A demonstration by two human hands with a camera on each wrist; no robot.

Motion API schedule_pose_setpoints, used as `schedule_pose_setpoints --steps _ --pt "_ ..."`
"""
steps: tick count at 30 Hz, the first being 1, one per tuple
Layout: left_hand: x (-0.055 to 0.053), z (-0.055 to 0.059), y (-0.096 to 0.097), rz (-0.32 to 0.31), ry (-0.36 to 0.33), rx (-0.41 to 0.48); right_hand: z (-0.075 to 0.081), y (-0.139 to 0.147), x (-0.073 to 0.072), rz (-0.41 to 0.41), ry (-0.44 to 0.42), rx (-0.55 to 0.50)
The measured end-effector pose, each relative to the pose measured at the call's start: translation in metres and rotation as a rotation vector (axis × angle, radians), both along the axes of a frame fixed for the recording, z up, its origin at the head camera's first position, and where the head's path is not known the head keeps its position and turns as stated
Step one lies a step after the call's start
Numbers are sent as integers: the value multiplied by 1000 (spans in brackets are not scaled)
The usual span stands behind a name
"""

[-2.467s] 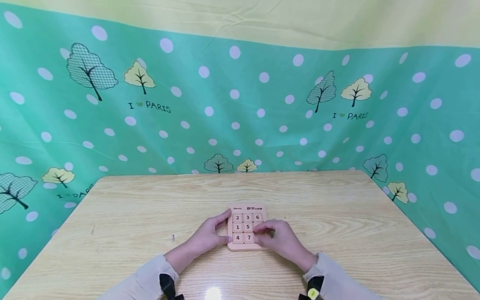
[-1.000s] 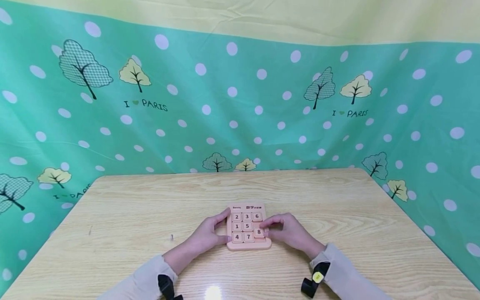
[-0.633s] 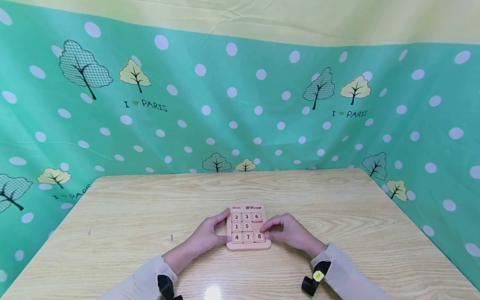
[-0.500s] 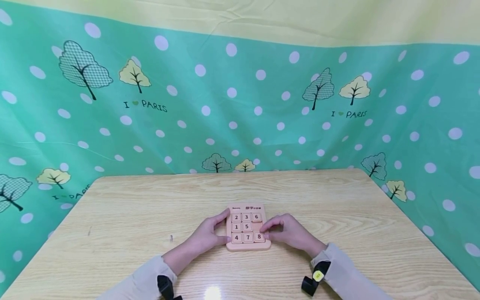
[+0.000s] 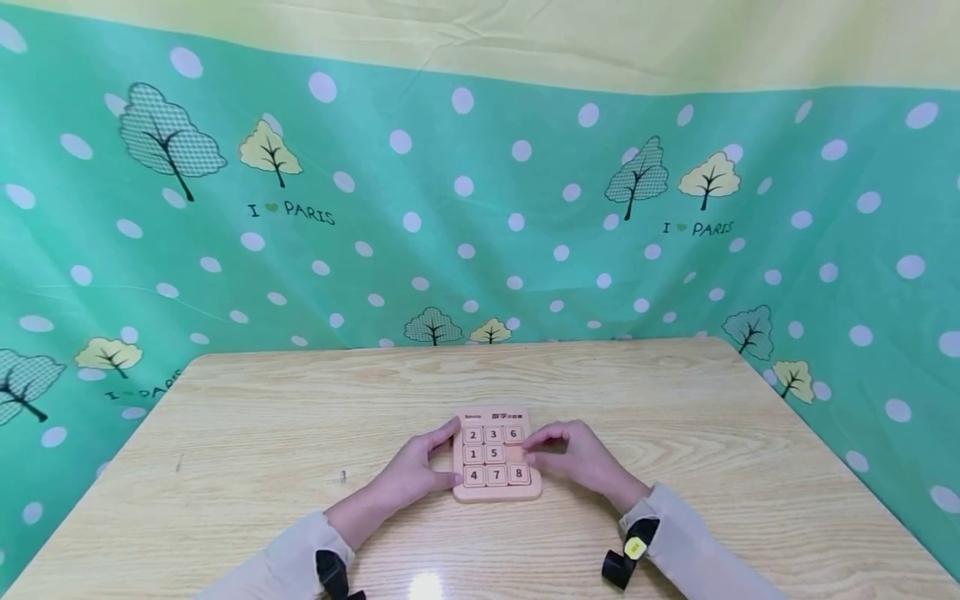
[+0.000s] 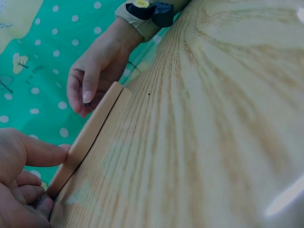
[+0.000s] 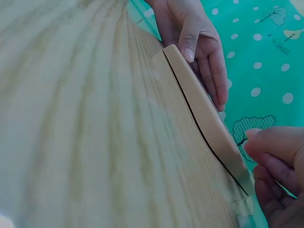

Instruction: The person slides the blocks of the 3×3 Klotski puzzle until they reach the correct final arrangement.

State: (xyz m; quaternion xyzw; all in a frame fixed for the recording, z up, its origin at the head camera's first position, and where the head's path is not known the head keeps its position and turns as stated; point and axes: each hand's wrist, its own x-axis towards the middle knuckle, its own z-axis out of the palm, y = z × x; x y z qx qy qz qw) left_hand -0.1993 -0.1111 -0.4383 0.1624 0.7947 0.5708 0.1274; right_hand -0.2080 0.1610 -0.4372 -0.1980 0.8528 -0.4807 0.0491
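Observation:
A pink number sliding puzzle [image 5: 497,493] lies flat on the wooden table. Its tiles read 2, 3, 6 on top, 1, 5 and a vacant slot [image 5: 514,454] in the middle, and 4, 7, 8 below. My left hand [image 5: 414,473] holds the puzzle's left edge, the index finger near the upper corner and the thumb lower down. In the left wrist view, the puzzle [image 6: 85,137] shows edge-on beside that hand. My right hand [image 5: 577,460] hovers at the right edge with bent fingers beside the vacant slot, just below the 6 tile [image 5: 513,434]. Nothing shows between its fingertips.
The wooden table [image 5: 300,400] extends around the puzzle on all sides. A small dark mark [image 5: 343,476] sits on it left of the left hand. A green dotted curtain [image 5: 480,233] printed with trees hangs behind and beside the table.
The 8 tile has slid down from the middle row into the bottom right corner, leaving the slot above it vacant. My right hand has since lifted slightly upward. The left hand stays put.

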Motion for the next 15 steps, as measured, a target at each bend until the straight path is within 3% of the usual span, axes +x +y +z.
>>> schedule_pose_setpoints --steps 5,15 --pt "0 2 1 3 5 -10 -2 -1 -6 -70 24 2" --pt "2 3 2 12 -3 9 -1 -11 -13 -104 72 29"
